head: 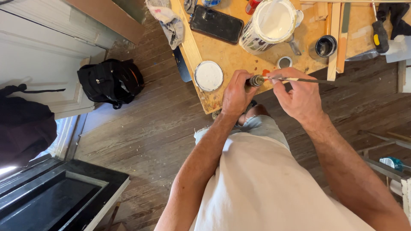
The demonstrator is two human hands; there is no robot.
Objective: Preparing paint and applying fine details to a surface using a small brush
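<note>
Left hand [236, 95] clamped around a small dark jar [256, 80], held just over the near edge of the plywood worktable [233, 57]. Right hand [299, 96] pinched shut on a thin paintbrush [299, 79], tip touching the jar's mouth. Round white lid [209, 75] just left of the left hand. Open white paint can [270, 24] farther back, black tray [216, 24] beside it. Black backpack [112, 81] on the wooden floor [150, 132], well apart.
</note>
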